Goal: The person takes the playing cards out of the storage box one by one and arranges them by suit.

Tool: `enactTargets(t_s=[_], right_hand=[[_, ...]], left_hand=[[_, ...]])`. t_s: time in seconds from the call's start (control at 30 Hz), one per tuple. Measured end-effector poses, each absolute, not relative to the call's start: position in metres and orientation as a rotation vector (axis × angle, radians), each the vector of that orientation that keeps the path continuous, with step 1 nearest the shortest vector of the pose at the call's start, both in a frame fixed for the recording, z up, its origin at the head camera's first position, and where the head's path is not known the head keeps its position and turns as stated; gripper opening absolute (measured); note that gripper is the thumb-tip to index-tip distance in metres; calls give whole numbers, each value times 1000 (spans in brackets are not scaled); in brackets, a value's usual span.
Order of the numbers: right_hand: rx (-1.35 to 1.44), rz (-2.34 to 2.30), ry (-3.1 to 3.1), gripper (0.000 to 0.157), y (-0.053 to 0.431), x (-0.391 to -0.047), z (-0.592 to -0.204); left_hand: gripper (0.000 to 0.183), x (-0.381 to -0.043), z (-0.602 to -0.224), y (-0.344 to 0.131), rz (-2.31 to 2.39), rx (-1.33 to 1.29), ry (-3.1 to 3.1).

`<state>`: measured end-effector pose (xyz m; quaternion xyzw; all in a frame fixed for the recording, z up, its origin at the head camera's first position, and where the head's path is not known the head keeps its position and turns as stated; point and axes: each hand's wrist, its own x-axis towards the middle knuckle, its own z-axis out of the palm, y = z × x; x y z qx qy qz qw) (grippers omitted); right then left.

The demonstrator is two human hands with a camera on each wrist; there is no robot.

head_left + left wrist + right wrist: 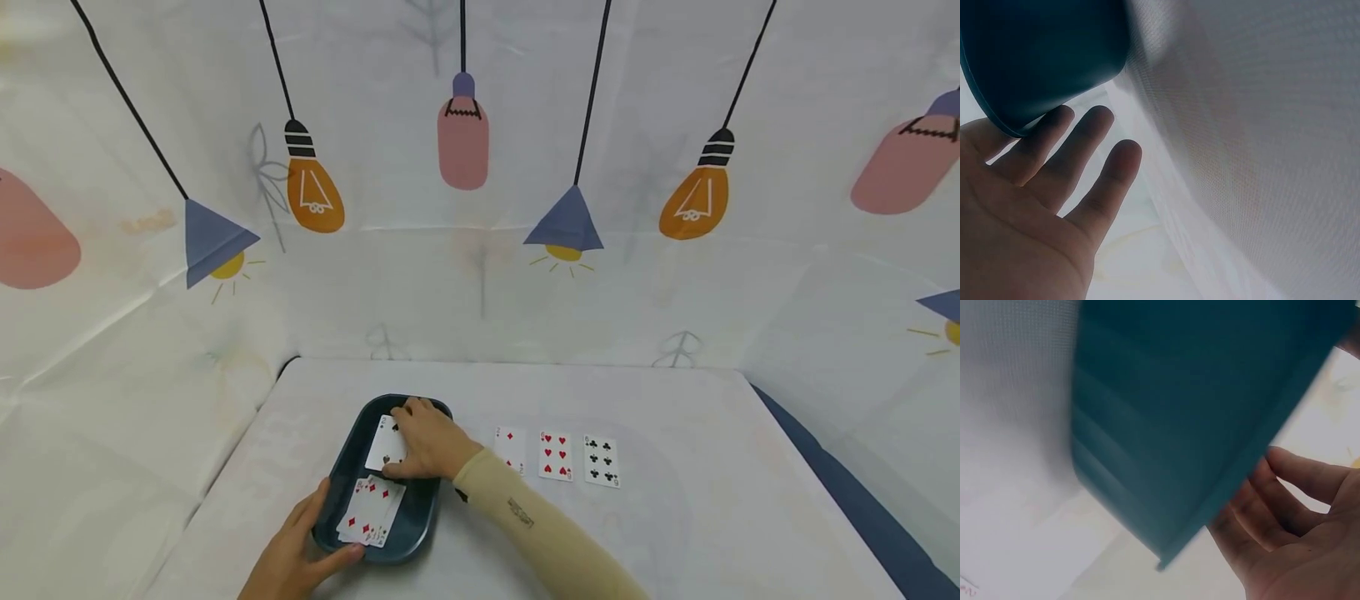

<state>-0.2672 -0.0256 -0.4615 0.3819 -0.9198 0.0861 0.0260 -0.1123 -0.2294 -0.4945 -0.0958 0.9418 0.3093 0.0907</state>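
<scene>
A dark teal tray (420,533) stands on the left part of the table. My right hand (431,442) reaches over its right rim and holds a black two playing card (382,446) by its edges, thumb at the lower edge and fingers at the upper right. Nearer to me in the tray lies a small overlapping stack of red diamond cards (371,508). My left hand (300,546) rests at the tray's near left corner, thumb on the near rim and fingers along the outer left side. In the left wrist view these fingers (1079,162) are spread and fairly straight against the wall.
To the right of the tray three cards lie face up in a row: a two of diamonds (510,443), a six of hearts (556,456) and a six of clubs (602,461). The white table (712,500) ends at a fabric wall (480,292) printed with lamps.
</scene>
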Motion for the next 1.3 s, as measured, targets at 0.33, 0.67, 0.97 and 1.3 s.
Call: enactTargets(t_s=[0.33,0.67,0.97,1.3], right_hand=[[1196,402,-2819,83,-12,-264,-455],[1224,490,-2744,82,2,-257,-442],[1191,578,-2749,83,17,-255,-439],[1158,612,-2744,82,38,-255,-435]], left_hand=[[122,-112,-493,-230,902,-238,2820],[122,-113,-494,-230,900,-244,2817],[121,-111,-496,-230,913,-232,2828],[124,-113,-494,-229,898,-255,2818]])
